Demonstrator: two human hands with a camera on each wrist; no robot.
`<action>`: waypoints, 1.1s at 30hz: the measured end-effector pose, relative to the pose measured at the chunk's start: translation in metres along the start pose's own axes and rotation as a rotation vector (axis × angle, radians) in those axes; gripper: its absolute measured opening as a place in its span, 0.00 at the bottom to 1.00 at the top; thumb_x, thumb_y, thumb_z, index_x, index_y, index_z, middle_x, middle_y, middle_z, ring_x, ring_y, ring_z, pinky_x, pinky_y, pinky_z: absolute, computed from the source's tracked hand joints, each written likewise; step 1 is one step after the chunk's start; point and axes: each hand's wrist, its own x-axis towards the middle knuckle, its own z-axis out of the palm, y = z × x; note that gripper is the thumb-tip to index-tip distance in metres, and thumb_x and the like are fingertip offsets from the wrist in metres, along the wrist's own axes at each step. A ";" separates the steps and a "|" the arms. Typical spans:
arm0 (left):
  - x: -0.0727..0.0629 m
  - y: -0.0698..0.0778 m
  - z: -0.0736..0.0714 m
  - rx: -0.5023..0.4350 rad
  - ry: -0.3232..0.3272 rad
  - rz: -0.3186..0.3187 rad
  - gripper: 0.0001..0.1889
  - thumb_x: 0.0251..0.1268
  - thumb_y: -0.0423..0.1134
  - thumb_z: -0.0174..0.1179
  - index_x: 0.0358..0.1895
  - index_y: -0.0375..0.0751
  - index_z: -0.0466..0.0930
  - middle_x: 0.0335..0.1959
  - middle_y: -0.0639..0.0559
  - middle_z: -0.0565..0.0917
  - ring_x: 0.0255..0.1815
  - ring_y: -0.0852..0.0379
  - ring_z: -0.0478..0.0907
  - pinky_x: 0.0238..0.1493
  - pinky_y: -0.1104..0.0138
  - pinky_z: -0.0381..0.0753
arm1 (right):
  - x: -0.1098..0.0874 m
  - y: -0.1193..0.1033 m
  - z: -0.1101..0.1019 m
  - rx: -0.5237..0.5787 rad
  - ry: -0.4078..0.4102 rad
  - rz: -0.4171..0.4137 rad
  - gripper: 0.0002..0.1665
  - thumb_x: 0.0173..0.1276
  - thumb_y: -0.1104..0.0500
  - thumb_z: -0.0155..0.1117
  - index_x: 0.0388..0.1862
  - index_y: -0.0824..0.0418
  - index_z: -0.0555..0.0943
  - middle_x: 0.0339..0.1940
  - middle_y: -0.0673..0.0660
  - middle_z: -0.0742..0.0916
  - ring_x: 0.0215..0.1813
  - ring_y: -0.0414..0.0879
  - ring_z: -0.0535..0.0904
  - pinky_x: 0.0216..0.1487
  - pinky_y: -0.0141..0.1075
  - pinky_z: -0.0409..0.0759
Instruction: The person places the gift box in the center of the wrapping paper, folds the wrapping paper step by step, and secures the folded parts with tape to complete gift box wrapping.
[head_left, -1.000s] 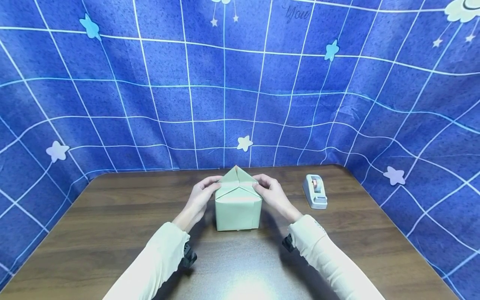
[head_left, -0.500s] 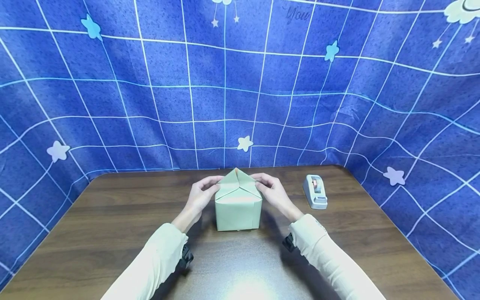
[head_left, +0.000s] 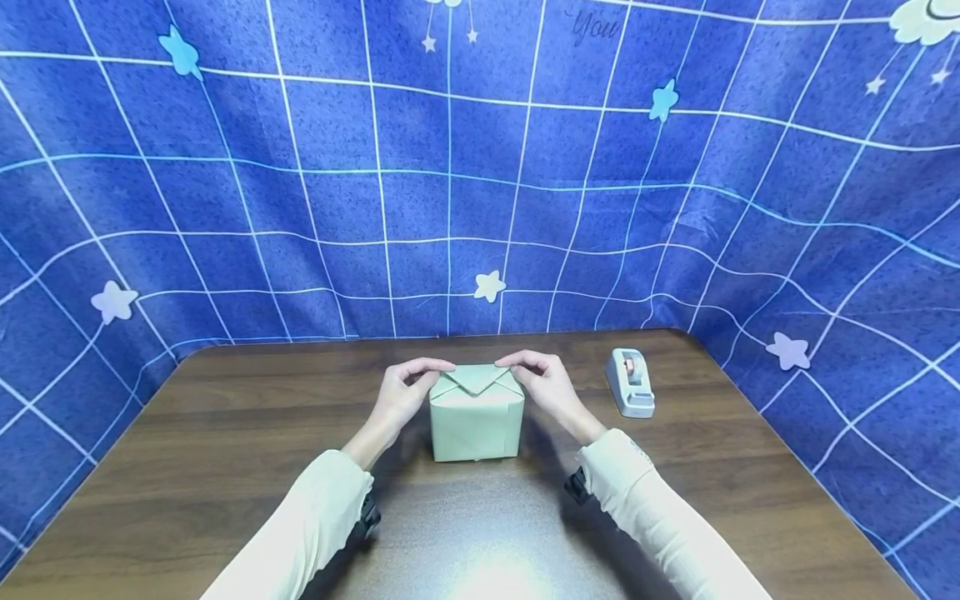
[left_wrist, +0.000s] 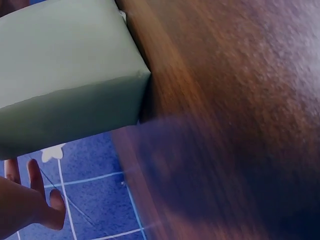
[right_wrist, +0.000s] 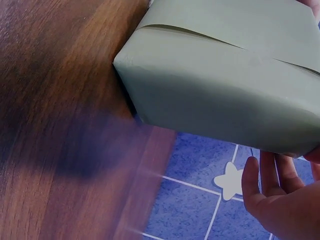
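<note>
A box wrapped in pale green paper (head_left: 476, 429) stands on the table, between both hands. Its pointed top flap (head_left: 477, 377) lies folded toward the front, with the tip pointing down over the top. At the far left corner of the top, my left hand (head_left: 405, 392) pinches the flap's folded edge between thumb and index finger. My right hand (head_left: 547, 387) does the same at the far right corner. Both wrist views show the box's paper side, with the left hand's other fingers (left_wrist: 36, 175) and the right hand's other fingers (right_wrist: 269, 172) below it; the pinching fingertips are mostly hidden there.
A white tape dispenser (head_left: 631, 383) with a roll in it stands on the wooden table (head_left: 262, 433), right of the box. Behind the table hangs a blue curtain (head_left: 337, 200) with a grid and stars. A dark wrist camera sits under each cuff.
The pointed flap stood upright before; now it is folded down toward the front. Both hands moved slightly, their index fingers shifting inward along the far top edge. The box stayed in place.
</note>
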 end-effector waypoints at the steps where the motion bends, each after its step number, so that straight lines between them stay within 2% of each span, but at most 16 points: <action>1: 0.000 0.000 0.000 0.011 -0.006 0.006 0.10 0.62 0.31 0.53 0.41 0.40 0.83 0.43 0.47 0.84 0.35 0.65 0.74 0.37 0.74 0.72 | 0.000 0.000 0.000 -0.008 0.001 0.003 0.13 0.62 0.70 0.52 0.41 0.66 0.83 0.44 0.61 0.86 0.46 0.46 0.80 0.45 0.29 0.75; 6: -0.001 0.001 -0.001 0.021 -0.057 -0.008 0.11 0.64 0.32 0.49 0.42 0.39 0.82 0.47 0.47 0.83 0.49 0.62 0.76 0.52 0.69 0.70 | -0.001 0.001 -0.002 -0.012 -0.007 0.025 0.13 0.63 0.68 0.52 0.42 0.66 0.83 0.44 0.61 0.86 0.51 0.50 0.79 0.49 0.28 0.73; 10: -0.004 0.004 -0.001 0.040 -0.065 -0.003 0.11 0.65 0.37 0.52 0.43 0.39 0.82 0.48 0.46 0.82 0.55 0.55 0.73 0.60 0.60 0.67 | -0.001 0.001 -0.002 0.011 -0.013 0.031 0.12 0.66 0.64 0.54 0.42 0.67 0.82 0.44 0.62 0.86 0.53 0.52 0.78 0.51 0.28 0.72; 12: -0.006 0.006 0.000 0.104 -0.045 0.027 0.11 0.63 0.41 0.56 0.42 0.41 0.82 0.48 0.47 0.82 0.56 0.53 0.73 0.61 0.56 0.65 | -0.001 0.001 -0.001 0.016 -0.006 0.032 0.12 0.66 0.61 0.56 0.42 0.67 0.82 0.43 0.62 0.86 0.52 0.51 0.80 0.50 0.28 0.74; 14: -0.008 0.008 0.001 0.209 -0.018 0.071 0.10 0.59 0.45 0.60 0.41 0.46 0.83 0.47 0.50 0.81 0.56 0.53 0.72 0.62 0.51 0.61 | -0.001 0.002 0.000 0.021 0.006 0.036 0.12 0.65 0.61 0.58 0.42 0.67 0.83 0.43 0.62 0.86 0.49 0.48 0.81 0.47 0.27 0.75; 18: -0.010 0.010 0.004 0.345 0.048 0.142 0.07 0.53 0.47 0.64 0.36 0.54 0.83 0.47 0.56 0.81 0.56 0.53 0.72 0.61 0.45 0.53 | -0.002 0.001 0.002 0.010 0.052 0.051 0.11 0.61 0.63 0.62 0.41 0.66 0.83 0.41 0.62 0.86 0.39 0.40 0.81 0.41 0.27 0.77; 22: -0.012 0.009 0.005 0.400 0.079 0.264 0.06 0.52 0.43 0.65 0.35 0.52 0.84 0.48 0.54 0.81 0.55 0.50 0.70 0.59 0.46 0.55 | -0.004 -0.004 0.003 -0.030 0.092 0.075 0.11 0.60 0.63 0.63 0.41 0.65 0.84 0.40 0.62 0.86 0.37 0.39 0.79 0.37 0.24 0.75; 27: -0.012 0.008 0.001 0.481 0.046 0.498 0.08 0.56 0.39 0.62 0.38 0.47 0.84 0.49 0.52 0.82 0.59 0.49 0.70 0.61 0.48 0.57 | -0.010 -0.026 0.002 -0.059 0.081 0.095 0.12 0.60 0.67 0.61 0.42 0.69 0.82 0.41 0.65 0.86 0.42 0.49 0.81 0.39 0.25 0.75; 30: -0.012 0.006 -0.002 0.532 0.015 0.597 0.09 0.57 0.38 0.61 0.41 0.45 0.83 0.49 0.51 0.83 0.60 0.48 0.72 0.63 0.49 0.58 | -0.011 -0.022 0.001 -0.098 0.067 0.027 0.12 0.61 0.65 0.60 0.42 0.69 0.82 0.42 0.63 0.86 0.45 0.48 0.82 0.41 0.26 0.77; 33: -0.013 0.004 -0.005 0.570 -0.022 0.630 0.11 0.59 0.40 0.60 0.44 0.43 0.82 0.50 0.51 0.82 0.59 0.48 0.73 0.65 0.52 0.57 | -0.010 -0.009 -0.001 -0.133 0.049 -0.070 0.12 0.63 0.62 0.59 0.43 0.66 0.83 0.46 0.61 0.85 0.49 0.46 0.82 0.47 0.30 0.78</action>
